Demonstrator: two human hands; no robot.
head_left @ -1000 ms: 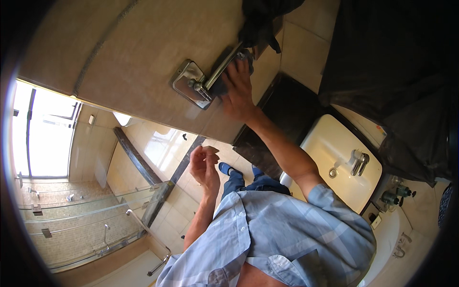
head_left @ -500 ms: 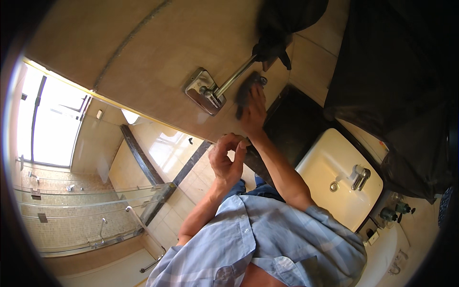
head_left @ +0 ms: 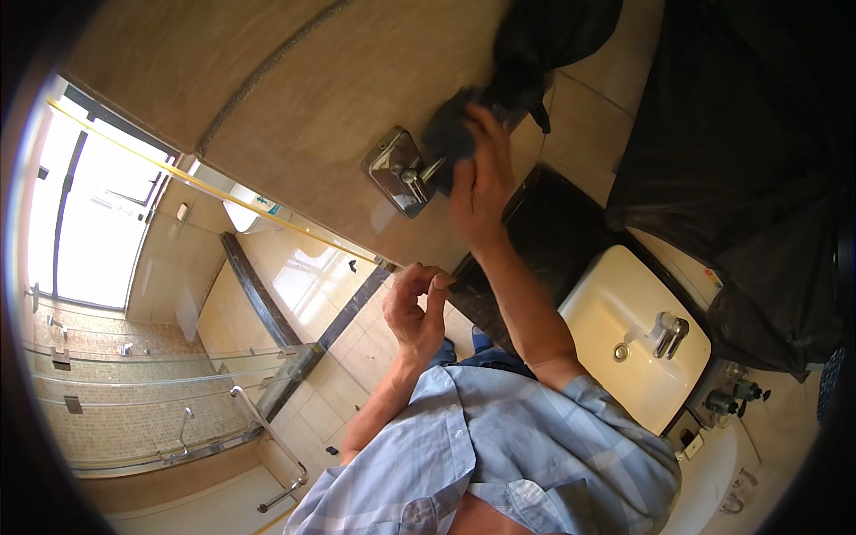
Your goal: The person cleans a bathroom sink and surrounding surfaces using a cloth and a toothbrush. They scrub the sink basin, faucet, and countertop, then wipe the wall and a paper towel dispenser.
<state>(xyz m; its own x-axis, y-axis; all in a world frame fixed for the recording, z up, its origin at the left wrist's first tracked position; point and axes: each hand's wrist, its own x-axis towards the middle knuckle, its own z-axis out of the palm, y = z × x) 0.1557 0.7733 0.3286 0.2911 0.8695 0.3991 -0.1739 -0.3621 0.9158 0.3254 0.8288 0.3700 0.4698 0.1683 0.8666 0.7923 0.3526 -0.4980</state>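
Observation:
My right hand [head_left: 486, 174] grips a dark grey cloth [head_left: 448, 134]. The cloth is wrapped against a chrome arm [head_left: 432, 169] that sticks out from a square chrome wall plate [head_left: 392, 178], and it hides most of the arm. Beyond the cloth, at the arm's far end, is a black shape [head_left: 517, 85] too dark to make out. My left hand [head_left: 415, 308] is held lower, near the corner of the dark counter, with its fingers curled and the thumb against them. Whether anything small sits in that pinch cannot be seen.
A dark stone counter [head_left: 535, 227] with a cream basin [head_left: 588, 312] and chrome tap [head_left: 670, 335] lies to the right. Black sheeting [head_left: 704, 178] hangs beyond it. Green pump bottles [head_left: 736, 399] stand beside the basin. On the left are a glass shower panel [head_left: 160, 379] and a window [head_left: 98, 205].
My right hand has brought the cloth up from the wall below onto the chrome arm. My left hand has dropped slightly, its fingers curling tighter. The view has shifted a little.

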